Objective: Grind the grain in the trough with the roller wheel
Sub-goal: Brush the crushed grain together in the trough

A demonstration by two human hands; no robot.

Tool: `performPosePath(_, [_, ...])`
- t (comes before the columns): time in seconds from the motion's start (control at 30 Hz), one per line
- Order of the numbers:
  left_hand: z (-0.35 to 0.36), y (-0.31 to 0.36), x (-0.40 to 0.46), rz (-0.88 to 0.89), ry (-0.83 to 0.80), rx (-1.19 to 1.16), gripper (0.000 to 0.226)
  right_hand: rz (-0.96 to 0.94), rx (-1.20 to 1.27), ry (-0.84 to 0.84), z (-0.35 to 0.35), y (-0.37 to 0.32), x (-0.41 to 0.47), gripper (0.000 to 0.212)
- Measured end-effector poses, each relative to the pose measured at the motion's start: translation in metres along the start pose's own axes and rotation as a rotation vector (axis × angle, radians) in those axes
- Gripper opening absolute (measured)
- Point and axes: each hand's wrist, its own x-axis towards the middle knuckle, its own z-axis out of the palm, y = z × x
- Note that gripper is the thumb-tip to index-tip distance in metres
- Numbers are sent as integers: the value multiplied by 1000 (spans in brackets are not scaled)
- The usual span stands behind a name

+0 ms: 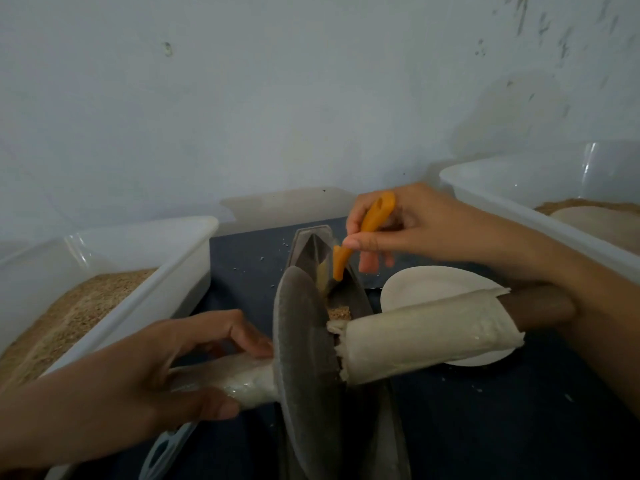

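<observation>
A dark metal boat-shaped trough (313,247) lies on a dark mat, running away from me. The grey roller wheel (304,348) stands upright in it, with a cloth-wrapped axle handle sticking out on each side. My left hand (149,372) grips the left handle (242,382). The right handle (426,337) is free. My right hand (408,233) pinches an orange plastic scoop (360,237), its tip down inside the trough beyond the wheel. A little tan grain (337,311) shows in the trough beside the wheel.
A white tub (145,271) of tan grain stands at the left. Another white tub (519,199) with grain stands at the right rear. A white plate (429,282) lies right of the trough, under the right handle. A pale perforated utensil (169,448) lies at the lower left.
</observation>
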Motion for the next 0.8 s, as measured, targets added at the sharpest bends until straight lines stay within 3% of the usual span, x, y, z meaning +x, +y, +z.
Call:
performPosePath(0.17, [-1, 2, 0, 9, -15, 13, 67, -19, -72, 91, -8, -7, 2, 27])
performPosePath(0.43, [0, 8, 0, 33, -26, -34, 63, 100, -13, -106, -2, -7, 0, 28])
performPosePath(0.6, [-1, 9, -1, 31, -33, -8, 66, 79, -109, 8, -2, -2, 1, 26])
performPosePath(0.73, [-1, 11, 0, 52, -30, -16, 59, 114, -72, -119, 1, -7, -2, 28])
performPosePath(0.8, [-1, 11, 0, 51, -43, -5, 60, 91, -52, -81, -5, -16, -3, 30])
